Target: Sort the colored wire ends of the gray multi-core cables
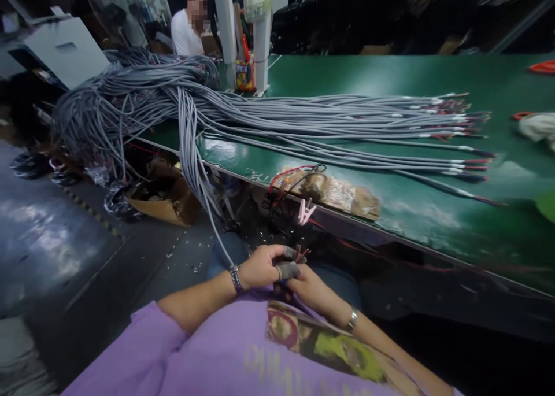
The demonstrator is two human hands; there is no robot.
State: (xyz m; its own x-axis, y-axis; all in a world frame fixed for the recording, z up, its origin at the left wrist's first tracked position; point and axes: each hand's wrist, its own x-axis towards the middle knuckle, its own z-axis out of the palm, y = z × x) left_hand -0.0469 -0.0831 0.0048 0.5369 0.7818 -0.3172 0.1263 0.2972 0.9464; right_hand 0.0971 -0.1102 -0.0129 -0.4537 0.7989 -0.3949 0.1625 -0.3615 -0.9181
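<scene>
My left hand [261, 267], with dark grey covers on thumb and index finger, is closed around the end of a grey cable [220, 239]. That cable runs down from the bundle on the bench and passes beside my left wrist. Thin stripped wires [302, 253] with reddish and dark strands fan out above the fingertips. My right hand [312, 289] meets the left from the right, its fingers curled in at the same cable end. Part of those fingers is hidden behind the left hand. Both hands are just above my lap.
A thick bundle of grey cables [329, 111] lies across the green bench [433, 78]. A pink clip [306, 212] and a taped cardboard strip [347, 196] sit at the bench edge. A cardboard box [167, 202] stands below left. A person [184, 32] is behind the bench.
</scene>
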